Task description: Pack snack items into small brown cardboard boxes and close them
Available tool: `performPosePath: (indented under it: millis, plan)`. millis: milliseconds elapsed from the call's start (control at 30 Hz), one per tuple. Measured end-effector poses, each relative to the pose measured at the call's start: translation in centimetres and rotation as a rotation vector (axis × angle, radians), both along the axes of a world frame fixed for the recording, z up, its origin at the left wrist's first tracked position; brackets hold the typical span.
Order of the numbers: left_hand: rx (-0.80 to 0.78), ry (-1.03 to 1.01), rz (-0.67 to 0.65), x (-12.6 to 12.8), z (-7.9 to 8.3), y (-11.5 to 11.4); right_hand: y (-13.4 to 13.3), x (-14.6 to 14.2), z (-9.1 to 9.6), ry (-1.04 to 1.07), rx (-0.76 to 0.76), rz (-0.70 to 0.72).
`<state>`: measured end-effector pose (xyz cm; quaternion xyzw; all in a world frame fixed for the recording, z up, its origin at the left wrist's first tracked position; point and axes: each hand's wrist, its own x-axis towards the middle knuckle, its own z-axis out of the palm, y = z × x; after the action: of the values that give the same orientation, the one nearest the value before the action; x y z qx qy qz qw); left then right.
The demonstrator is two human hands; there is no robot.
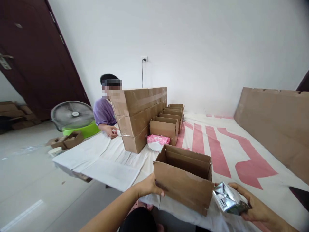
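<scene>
An open brown cardboard box (185, 185) stands on the white and pink sheet right in front of me. My left hand (149, 186) grips its near left corner, thumb on the front wall. My right hand (251, 203) is closed on a shiny silver foil packet (228, 199), held just right of the box's near right corner, outside the box. The inside of the box looks bare from here.
A row of several open small boxes (169, 124) runs beside a tall stack of cartons (137, 116). A pink tissue pack (158, 141) lies between. A person in purple (105, 111) sits behind the stack. A fan (72, 116) stands on the floor at left. A flat cardboard sheet (277, 125) leans at right.
</scene>
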<state>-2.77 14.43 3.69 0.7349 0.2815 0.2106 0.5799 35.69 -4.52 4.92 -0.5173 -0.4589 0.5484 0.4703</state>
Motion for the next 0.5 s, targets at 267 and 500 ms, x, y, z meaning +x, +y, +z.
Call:
performPosePath:
  millis: [267, 500]
  plan:
    - [-0.141, -0.148, 0.174, -1.1, 0.1, -0.9, 1.5, -4.2, 2.2, 0.146, 0.035, 0.127]
    - [-0.142, -0.156, 0.309, -4.9, 0.9, 0.5, 4.4, -8.8, 2.7, 0.288, 0.048, 0.194]
